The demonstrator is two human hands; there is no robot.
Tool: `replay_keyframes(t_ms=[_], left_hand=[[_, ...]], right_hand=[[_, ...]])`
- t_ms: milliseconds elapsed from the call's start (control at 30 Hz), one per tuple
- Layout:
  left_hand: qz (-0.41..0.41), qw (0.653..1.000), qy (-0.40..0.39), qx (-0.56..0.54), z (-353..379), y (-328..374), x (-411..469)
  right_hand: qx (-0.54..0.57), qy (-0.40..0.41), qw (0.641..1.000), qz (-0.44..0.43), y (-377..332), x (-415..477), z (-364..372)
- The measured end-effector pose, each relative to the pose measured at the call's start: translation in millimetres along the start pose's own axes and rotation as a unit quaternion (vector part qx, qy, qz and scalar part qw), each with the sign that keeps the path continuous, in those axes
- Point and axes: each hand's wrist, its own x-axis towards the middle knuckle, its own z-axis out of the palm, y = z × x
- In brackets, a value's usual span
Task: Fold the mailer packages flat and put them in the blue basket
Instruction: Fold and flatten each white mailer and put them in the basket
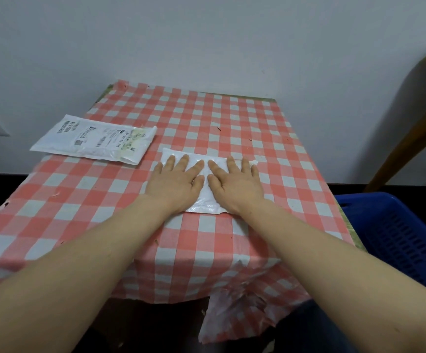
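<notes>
white plastic mailer (pixel 208 200) under two flat hands on the checked tablecloth (pixel 105 200)

left hand (pixel 175 180) and right hand (pixel 235 183) lie side by side with fingers straight, pressing the mailer and gripping nothing (most of it is hidden under the palms). second mailer (pixel 94 141) lies far left, its print unreadable. blue basket (pixel 398 233) stands right, cut off by the edge.

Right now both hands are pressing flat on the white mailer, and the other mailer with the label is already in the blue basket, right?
Not quite. The left hand and right hand do press flat on the white mailer, but the labelled mailer is not in the blue basket. The head view shows it lying on the checked tablecloth, at the table's left edge.
</notes>
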Motion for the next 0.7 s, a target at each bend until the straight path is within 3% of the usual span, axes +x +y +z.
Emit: replay_keyframes(t_ms=[467,633,700], left_hand=[[-0.004,1.000,-0.002,-0.009,2,0,-1],[-0.019,0.997,-0.080,-0.014,-18,2,3],[-0.018,0.999,-0.027,-0.012,-27,7,7]], right_hand=[[-0.010,0.012,1.000,0.002,-1,-1,4],[0.068,-0.045,0.997,0.009,1,-5,-12],[0.070,-0.013,0.997,0.019,2,-4,-22]])
